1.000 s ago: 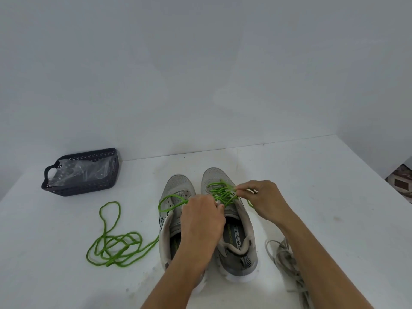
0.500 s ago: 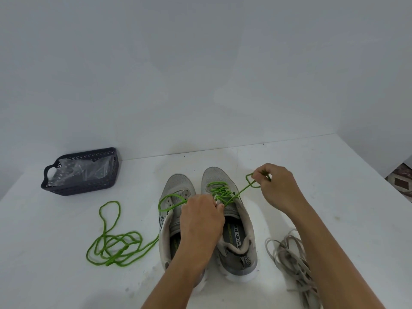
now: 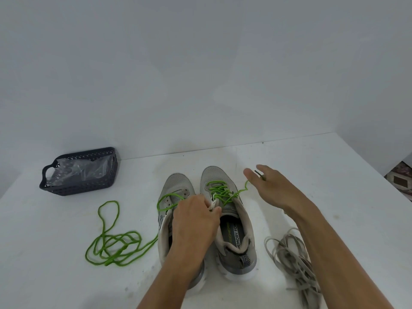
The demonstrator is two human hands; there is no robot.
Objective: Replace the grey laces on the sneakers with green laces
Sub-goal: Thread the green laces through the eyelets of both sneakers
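Two grey sneakers stand side by side on the white table [image 3: 312,175] — the left sneaker [image 3: 171,197] and the right sneaker [image 3: 229,219]. Two green laces: one green lace [image 3: 223,192] threaded across the right sneaker, the other green lace [image 3: 113,248] heaped left of the pair. One bundle of grey laces [image 3: 294,262] lies right of the sneakers — strands uncountable. One dark basket [image 3: 80,172] sits far left. Two hands: left hand [image 3: 194,221], right hand [image 3: 269,186].

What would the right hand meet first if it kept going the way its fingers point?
Probably nothing but bare table: the right hand points up-left past the right sneaker's toe, toward the wall. Depth is unclear.
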